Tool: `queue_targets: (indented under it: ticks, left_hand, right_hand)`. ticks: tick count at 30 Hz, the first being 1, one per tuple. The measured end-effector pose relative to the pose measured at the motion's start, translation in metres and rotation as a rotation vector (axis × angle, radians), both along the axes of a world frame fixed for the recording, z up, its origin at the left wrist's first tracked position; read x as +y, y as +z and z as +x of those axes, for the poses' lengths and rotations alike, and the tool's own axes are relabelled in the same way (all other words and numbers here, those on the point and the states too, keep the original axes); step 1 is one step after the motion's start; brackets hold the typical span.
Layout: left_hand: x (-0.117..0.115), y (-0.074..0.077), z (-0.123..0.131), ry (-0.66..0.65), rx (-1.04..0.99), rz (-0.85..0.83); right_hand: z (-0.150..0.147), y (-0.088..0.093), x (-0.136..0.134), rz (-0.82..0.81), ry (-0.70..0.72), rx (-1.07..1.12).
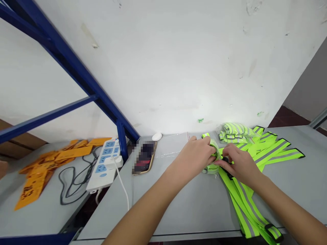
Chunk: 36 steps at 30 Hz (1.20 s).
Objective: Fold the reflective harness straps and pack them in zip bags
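Left hand [192,158] curled tight round rolled neon reflective strap [214,153], mid-table; right hand [240,166] pinching black buckle [226,162] against it; bare grey tabletop [178,211] open leftward, front edge [163,235] well below.

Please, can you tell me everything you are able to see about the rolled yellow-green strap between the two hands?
The rolled strap is a fluorescent yellow-green band, apparently fabric, wound into a coil with a pale stripe along it. The left hand grips it from the left, and the fingers of the right hand are at its right side, so much of it is hidden. It sits above the grey table. A black buckle lies beside it, but I cannot tell whether they are joined.
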State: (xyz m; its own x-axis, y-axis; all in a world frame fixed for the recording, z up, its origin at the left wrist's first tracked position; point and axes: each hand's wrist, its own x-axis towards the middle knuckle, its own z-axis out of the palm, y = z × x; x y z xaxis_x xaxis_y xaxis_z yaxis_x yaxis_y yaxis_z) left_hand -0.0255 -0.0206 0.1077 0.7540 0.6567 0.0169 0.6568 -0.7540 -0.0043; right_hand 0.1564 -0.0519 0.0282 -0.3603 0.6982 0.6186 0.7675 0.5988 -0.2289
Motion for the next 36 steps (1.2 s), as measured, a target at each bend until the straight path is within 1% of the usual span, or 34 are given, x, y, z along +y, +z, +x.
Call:
queue_targets:
  ticks: [2, 4, 7, 9, 11, 14, 17, 19, 23, 26, 28, 31, 33, 36]
  left_hand:
    - [-0.001, -0.003, 0.004, 0.0, -0.008, 0.066]
    - [-0.002, -0.007, 0.005, 0.005, -0.044, 0.132]
    - [-0.001, -0.011, 0.004, -0.001, -0.114, 0.189]
    - [-0.001, -0.013, 0.004, -0.005, -0.151, 0.184]
    - [-0.001, -0.012, 0.002, 0.003, -0.177, 0.141]
    - [-0.002, -0.008, -0.002, 0.014, -0.218, 0.003]
    - [-0.002, -0.003, -0.009, -0.022, -0.264, -0.163]
    - [0.002, -0.001, -0.014, -0.052, -0.283, -0.243]
    - [0.013, 0.003, -0.018, -0.05, -0.309, -0.326]
    - [0.02, 0.008, -0.017, -0.033, -0.275, -0.361]
    - [0.022, 0.011, -0.015, 0.017, -0.213, -0.308]
    - [0.02, 0.013, -0.009, 0.095, -0.106, -0.144]
    - [0.017, 0.01, -0.002, 0.09, -0.042, -0.058]
    - [0.013, 0.002, 0.013, 0.058, 0.045, 0.019]
  right_hand:
    - [-0.001, 0.0, -0.006, -0.005, -0.035, -0.146]
    - [-0.002, 0.0, -0.011, -0.029, -0.061, -0.236]
    - [-0.004, 0.001, -0.015, -0.164, -0.094, -0.236]
    - [-0.004, 0.003, -0.016, -0.258, -0.099, -0.203]
    - [-0.005, 0.005, -0.017, -0.307, -0.09, -0.162]
    - [-0.006, 0.007, -0.016, -0.312, -0.085, -0.091]
    - [-0.006, 0.004, -0.014, -0.253, -0.109, -0.057]
    - [-0.007, 0.001, -0.012, -0.196, -0.113, -0.056]
    - [-0.009, -0.004, -0.012, -0.12, -0.064, -0.025]
    - [-0.011, -0.004, -0.013, -0.079, 0.002, 0.035]
    - [-0.011, -0.003, -0.013, -0.054, 0.034, 0.063]
    - [-0.011, -0.002, -0.014, -0.042, 0.049, 0.068]
    - [-0.011, -0.003, -0.014, -0.049, 0.045, 0.07]
    - [-0.01, -0.005, -0.014, -0.065, 0.054, 0.079]
